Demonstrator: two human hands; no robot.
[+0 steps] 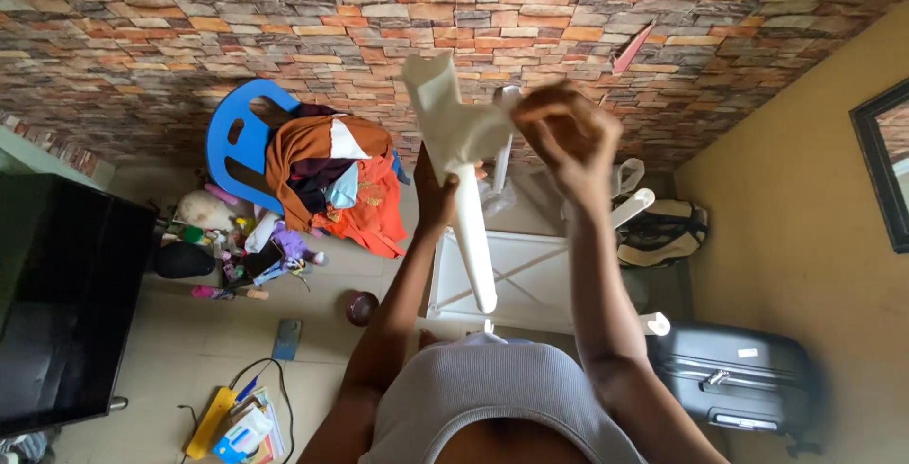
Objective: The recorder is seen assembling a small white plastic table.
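Both hands raised at chest height: right hand point(566, 137) pinches the top edge of a white cloth point(453, 128), left hand point(434, 189) grips it from behind. Looks light, soft, floppy; best held by corners or edges.

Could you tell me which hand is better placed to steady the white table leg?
Left, probably: the left hand sits against the table leg under the white cloth, while the right hand grips the cloth aside.

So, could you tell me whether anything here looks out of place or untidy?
Yes: clothes are heaped loosely over the blue plastic chair, and toys and small items lie scattered on the floor beside it.
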